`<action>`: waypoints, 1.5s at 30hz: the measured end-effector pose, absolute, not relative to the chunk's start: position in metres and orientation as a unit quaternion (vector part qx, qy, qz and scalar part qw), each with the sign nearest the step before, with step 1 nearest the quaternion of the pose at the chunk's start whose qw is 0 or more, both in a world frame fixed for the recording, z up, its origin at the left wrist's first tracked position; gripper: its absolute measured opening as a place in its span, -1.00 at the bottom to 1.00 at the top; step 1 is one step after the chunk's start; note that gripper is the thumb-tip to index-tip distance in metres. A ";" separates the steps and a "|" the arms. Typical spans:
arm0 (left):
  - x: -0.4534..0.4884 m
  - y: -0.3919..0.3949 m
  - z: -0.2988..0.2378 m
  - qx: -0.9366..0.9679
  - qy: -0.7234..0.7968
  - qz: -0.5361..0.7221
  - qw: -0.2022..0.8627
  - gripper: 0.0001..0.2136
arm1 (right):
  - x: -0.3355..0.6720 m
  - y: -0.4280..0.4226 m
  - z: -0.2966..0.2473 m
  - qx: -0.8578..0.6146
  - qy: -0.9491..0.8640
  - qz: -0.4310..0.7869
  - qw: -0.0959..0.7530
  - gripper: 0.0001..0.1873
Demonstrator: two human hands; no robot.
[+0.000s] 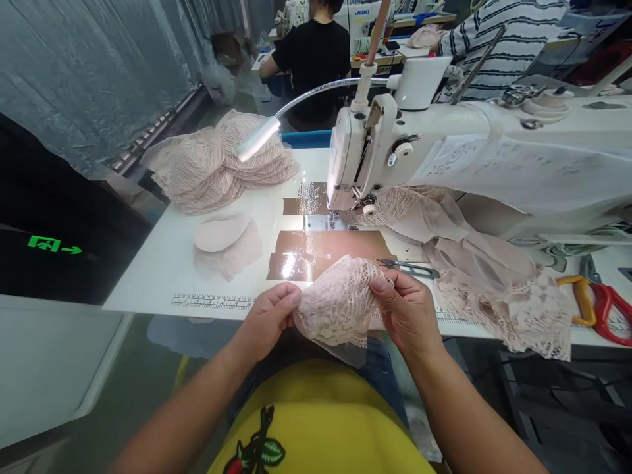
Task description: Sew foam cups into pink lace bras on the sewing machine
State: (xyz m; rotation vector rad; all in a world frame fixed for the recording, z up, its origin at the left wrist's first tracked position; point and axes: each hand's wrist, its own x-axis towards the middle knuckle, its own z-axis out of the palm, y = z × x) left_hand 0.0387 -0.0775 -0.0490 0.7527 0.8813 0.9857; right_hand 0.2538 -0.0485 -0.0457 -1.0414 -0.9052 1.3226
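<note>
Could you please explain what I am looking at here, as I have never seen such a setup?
The picture comes from a camera worn on a person's head, looking down at their own bare hands. The left hand and right hand each pinch an edge of a pale lace piece over the near edge of a white table. Behind it stands a white sewing machine, with more lace fabric trailing from under it to the right. Also on the table: a pile of lace pieces at the far left, thread snips near the right hand, and scissors at the right. Farther back sit other people at work.
</note>
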 end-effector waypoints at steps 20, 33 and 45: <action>0.047 -0.086 -0.042 0.476 0.350 0.474 0.653 -0.61 | 0.251 -0.054 -0.044 -0.425 -0.468 0.539 0.558 -0.71; 0.020 -0.077 -0.028 0.542 0.365 0.471 0.593 -0.55 | 0.261 -0.054 -0.036 -0.357 -0.555 0.550 0.512 -0.74; 0.044 -0.074 -0.029 0.548 0.365 0.372 0.655 -0.62 | 0.243 -0.056 -0.026 -0.422 -0.686 0.451 0.384 -0.80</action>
